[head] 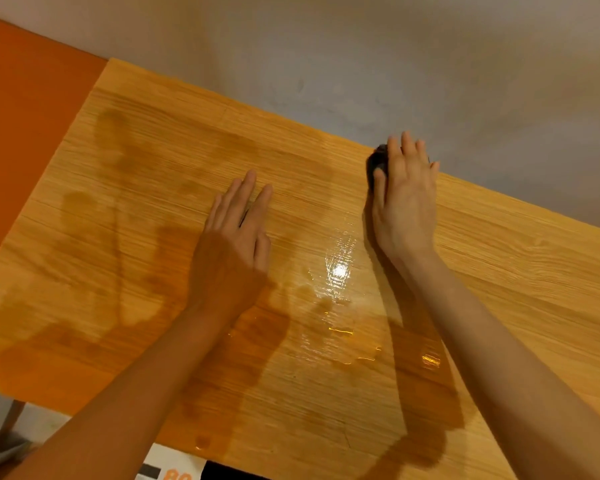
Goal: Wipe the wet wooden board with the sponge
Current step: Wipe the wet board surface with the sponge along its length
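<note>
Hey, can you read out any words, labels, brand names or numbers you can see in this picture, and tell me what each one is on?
"80" or similar, in orange: partly cut off at the bottom edge, on a white object below the near edge of the wooden board; too cropped to read for certain.
Nothing readable on the board, the dark sponge under the right hand, the left hand, the wall or the orange surface.

Grained wooden board (pixel 499 271) glossy with water; sponge (pixel 376 164) seemingly matt.
</note>
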### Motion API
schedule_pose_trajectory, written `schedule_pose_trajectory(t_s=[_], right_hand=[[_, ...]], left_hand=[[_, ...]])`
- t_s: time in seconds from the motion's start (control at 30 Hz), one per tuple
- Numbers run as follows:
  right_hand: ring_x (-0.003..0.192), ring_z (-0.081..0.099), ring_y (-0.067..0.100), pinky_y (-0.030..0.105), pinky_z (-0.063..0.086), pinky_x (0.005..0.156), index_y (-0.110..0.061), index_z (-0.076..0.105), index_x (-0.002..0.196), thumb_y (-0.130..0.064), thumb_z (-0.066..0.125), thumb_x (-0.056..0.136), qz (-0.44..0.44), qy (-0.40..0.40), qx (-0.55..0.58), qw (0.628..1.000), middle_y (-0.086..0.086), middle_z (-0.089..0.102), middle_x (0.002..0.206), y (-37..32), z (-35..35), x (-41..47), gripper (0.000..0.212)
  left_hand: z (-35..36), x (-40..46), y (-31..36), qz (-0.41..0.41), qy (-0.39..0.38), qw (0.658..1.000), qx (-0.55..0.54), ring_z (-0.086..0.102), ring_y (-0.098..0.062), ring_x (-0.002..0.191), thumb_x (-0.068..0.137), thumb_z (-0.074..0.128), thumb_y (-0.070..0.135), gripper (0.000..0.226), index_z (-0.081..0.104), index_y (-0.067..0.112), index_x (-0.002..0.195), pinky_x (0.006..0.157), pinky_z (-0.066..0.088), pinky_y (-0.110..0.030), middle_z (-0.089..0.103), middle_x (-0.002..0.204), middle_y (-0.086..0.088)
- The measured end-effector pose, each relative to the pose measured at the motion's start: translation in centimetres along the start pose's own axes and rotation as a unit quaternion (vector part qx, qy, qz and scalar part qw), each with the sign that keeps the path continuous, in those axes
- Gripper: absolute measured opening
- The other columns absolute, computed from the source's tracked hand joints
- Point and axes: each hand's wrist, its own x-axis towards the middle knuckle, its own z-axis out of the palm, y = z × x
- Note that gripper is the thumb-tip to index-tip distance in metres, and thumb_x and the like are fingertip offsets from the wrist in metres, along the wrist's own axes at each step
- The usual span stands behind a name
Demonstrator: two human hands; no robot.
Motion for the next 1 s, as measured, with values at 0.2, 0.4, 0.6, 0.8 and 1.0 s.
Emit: schedule_pose_trajectory(t_s=[0.2, 0.4, 0.6, 0.8, 1.0], right_hand=[[0.150, 0.005, 0.019, 0.041, 0.003, 0.122, -0.013, 0.025, 0.152, -0.025, 0.027, 0.104, -0.038, -0.037, 0.000, 0.999, 0.004, 0.017, 0.161, -1.6, -1.1, -14.5, 0.050], [0.148, 0.015, 0.025, 0.046, 0.011, 0.121, -0.012, 0.033, 0.149, -0.027, 0.029, 0.104, -0.052, -0.022, -0.002, 0.998, 0.007, 0.026, 0.158, 0.7, -1.3, -6.4, 0.047], [0.149, 0.011, 0.027, 0.045, 0.007, 0.121, -0.011, 0.028, 0.150, -0.028, 0.026, 0.103, 0.041, 0.018, 0.015, 0.999, 0.010, 0.020, 0.159, -0.3, -0.2, -5.0, 0.050], [0.149, 0.011, 0.022, 0.043, 0.007, 0.121, -0.014, 0.032, 0.149, -0.027, 0.031, 0.104, -0.081, -0.057, -0.005, 0.995, 0.005, 0.022, 0.159, -5.8, 0.2, -16.2, 0.046], [0.148, 0.016, 0.026, 0.038, 0.002, 0.120, -0.010, 0.036, 0.147, -0.026, 0.034, 0.102, 0.018, -0.005, 0.005, 1.000, 0.009, 0.028, 0.157, 0.5, -1.6, -10.7, 0.048]], left_hand=[[0.0, -0.1, 0.0, 0.010, 0.014, 1.000, -0.014, 0.022, -0.025, 0.155, 0.103, 0.035, 0.015, 0.051, 0.041, 0.010, 0.153, 0.128, 0.014, -0.042, 0.029, 0.165, -0.011], [-0.2, 0.0, -0.3, 0.019, 0.012, 1.000, -0.021, 0.026, -0.026, 0.153, 0.104, 0.038, 0.014, 0.049, 0.041, 0.007, 0.153, 0.128, 0.014, -0.038, 0.032, 0.163, -0.012], [-3.0, -2.4, -1.9, 0.004, -0.045, 0.999, 0.010, 0.023, -0.022, 0.154, 0.102, 0.040, 0.019, 0.054, 0.037, 0.007, 0.155, 0.127, 0.004, -0.028, 0.028, 0.165, -0.007], [-3.7, -3.6, -3.2, 0.012, -0.051, 0.998, 0.031, 0.018, -0.019, 0.154, 0.104, 0.034, 0.027, 0.055, 0.035, 0.009, 0.156, 0.126, 0.000, -0.024, 0.024, 0.166, -0.005], [-3.4, -3.6, -3.3, 0.015, -0.032, 0.999, 0.030, 0.022, -0.021, 0.155, 0.103, 0.037, 0.024, 0.054, 0.037, 0.009, 0.155, 0.128, 0.009, -0.033, 0.027, 0.166, -0.006]])
